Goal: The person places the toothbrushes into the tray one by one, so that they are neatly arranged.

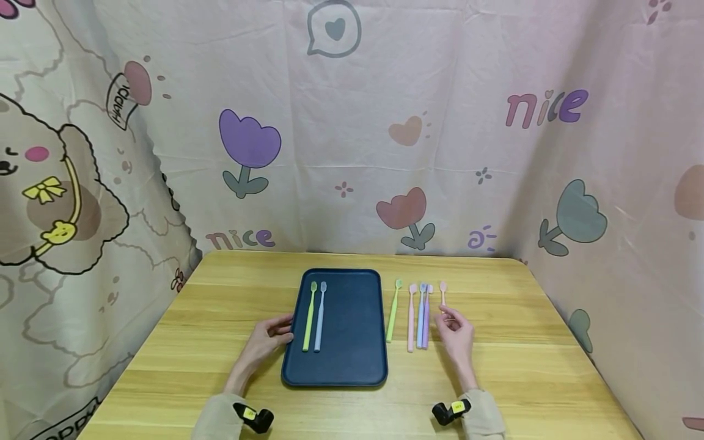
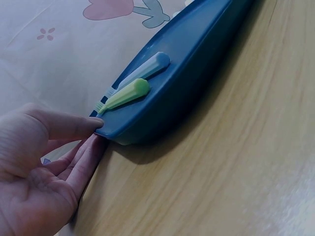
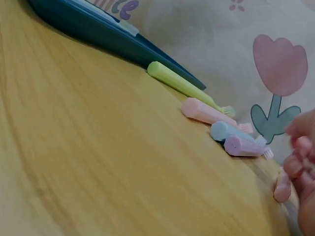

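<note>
The left hand [image 1: 265, 341] grips the left rim of a dark blue tray [image 1: 352, 342], its thumb on top of the edge and its fingers beneath. The right hand [image 1: 456, 336] is at the rightmost pink toothbrush [image 1: 443, 294], fingers curled and covering much of the handle; the brush head shows beyond the fingertips, and I cannot tell whether they pinch it or only touch it. Just left of that hand lie a purple toothbrush [image 1: 426, 324] and a blue toothbrush [image 1: 420, 321] close side by side, then another pink toothbrush [image 1: 410, 324], then a light green toothbrush [image 1: 393, 315] just beside the tray's right edge, slightly slanted. In the left part of the tray, a second green toothbrush [image 1: 309, 321] and a pale blue toothbrush [image 1: 319, 321] lie nearly parallel, heads toward the far end, the green one nearer the gripped rim. Everything rests on a wooden bench [image 1: 220, 293]; behind it hangs a pale cloth [image 1: 341, 110] printed with flowers, hearts and the word "nice".
</note>
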A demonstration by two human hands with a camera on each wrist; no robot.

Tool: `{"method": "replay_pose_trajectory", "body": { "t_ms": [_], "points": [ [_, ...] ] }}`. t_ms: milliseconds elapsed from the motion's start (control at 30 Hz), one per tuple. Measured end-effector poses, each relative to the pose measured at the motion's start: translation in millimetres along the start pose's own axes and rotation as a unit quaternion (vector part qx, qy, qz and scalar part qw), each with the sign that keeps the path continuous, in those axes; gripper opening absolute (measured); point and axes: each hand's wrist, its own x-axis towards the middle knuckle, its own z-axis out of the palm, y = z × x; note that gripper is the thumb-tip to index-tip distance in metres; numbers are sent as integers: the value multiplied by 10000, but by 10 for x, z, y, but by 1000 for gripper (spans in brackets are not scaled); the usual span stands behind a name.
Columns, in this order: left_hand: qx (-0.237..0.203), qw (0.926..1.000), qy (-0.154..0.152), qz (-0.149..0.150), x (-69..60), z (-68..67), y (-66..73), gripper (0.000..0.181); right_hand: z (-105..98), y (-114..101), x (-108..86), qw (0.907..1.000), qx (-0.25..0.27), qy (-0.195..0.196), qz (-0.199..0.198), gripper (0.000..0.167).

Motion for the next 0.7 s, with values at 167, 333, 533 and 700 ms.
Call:
{"method": "replay_pose_trajectory", "body": {
  "t_ms": [167, 333, 533, 700],
  "points": [
    [1, 10000, 3, 20, -5, 8, 0, 51, -31, 237, 87, 9972, -105, 650, -351, 25],
    [37, 10000, -6, 23, -7, 4, 0, 51, -72, 322, 115, 9944, -788, 579, -410, 25],
    [61, 10000, 46, -26, 19, 5, -17, 50, -130, 327, 145, 9886, -1466, 175, -283, 32],
    [67, 10000, 45, -31, 19, -3, -5, 50, -189, 311, 169, 9841, -1764, -119, -178, 33]
  ]
}}
